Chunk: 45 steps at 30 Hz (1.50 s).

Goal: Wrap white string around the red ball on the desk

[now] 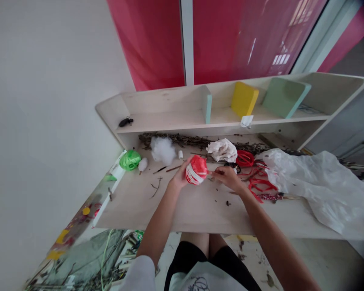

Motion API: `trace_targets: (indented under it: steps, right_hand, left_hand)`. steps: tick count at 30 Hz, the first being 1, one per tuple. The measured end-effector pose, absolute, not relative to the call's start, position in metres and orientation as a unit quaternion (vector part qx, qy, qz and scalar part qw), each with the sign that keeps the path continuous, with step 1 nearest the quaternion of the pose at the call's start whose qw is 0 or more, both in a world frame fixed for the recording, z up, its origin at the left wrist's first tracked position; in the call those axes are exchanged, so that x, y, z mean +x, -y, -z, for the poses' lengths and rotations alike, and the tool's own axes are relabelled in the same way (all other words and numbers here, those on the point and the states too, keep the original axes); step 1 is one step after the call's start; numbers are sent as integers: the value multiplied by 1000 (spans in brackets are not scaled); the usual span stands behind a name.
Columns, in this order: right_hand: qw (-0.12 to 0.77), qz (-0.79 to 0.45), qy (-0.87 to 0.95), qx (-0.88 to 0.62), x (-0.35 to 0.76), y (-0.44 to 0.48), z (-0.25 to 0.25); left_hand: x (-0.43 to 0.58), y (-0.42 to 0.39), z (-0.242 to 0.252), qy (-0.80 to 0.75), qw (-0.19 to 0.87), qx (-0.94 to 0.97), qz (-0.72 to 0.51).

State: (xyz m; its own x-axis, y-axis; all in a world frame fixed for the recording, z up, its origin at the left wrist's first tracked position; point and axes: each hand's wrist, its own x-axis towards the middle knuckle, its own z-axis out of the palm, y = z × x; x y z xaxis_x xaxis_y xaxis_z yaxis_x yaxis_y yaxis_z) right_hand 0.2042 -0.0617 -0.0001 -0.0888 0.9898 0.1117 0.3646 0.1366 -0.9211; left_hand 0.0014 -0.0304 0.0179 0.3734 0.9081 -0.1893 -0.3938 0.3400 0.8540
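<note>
A red ball wound with white strands is held above the desk in my left hand, whose fingers wrap its left side. Close by on the right, my right hand is closed in a pinch at the ball's edge; what lies between its fingertips is too small to make out. A crumpled white tissue lies just behind my right hand. Red ribbon is spread in loops to its right. Beyond my left hand are a clump of white stuffing and a small white spool.
A green ball of plastic twine and a small white bulb on a stick sit at left. Dry twigs line the desk's back beneath a shelf with coloured dividers. A clear plastic bag covers the right side.
</note>
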Motion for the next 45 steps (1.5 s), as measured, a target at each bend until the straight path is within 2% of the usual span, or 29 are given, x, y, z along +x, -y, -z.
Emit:
trace_targets:
  steps: [5, 9, 15, 22, 25, 29, 34, 40, 45]
  right_hand:
    - [446, -406, 568, -560, 208, 60, -6]
    - [494, -405, 537, -551, 209, 60, -8]
    - [540, -434, 488, -531, 204, 57, -7]
    - [559, -450, 492, -493, 199, 57, 0]
    - [540, -472, 527, -456, 194, 63, -2]
    - [520, -482, 558, -431, 187, 70, -5]
    - [471, -465, 613, -432, 182, 73, -4]
    - [470, -429, 633, -441, 181, 70, 2]
    - [527, -419, 565, -477, 187, 55, 17]
  left_hand:
    - [4, 41, -17, -350, 650, 607, -296]
    - [9, 47, -20, -380, 555, 663, -329]
    - [12, 42, -15, -401, 310, 765, -397]
    - [14, 37, 5, -395, 213, 824, -346]
    - [15, 33, 12, -414, 184, 807, -378]
    - [13, 26, 13, -492, 220, 689, -485]
    - [11, 17, 12, -529, 355, 506, -581]
    - [17, 21, 3, -494, 569, 349, -557]
    - [18, 22, -3, -482, 625, 308, -532]
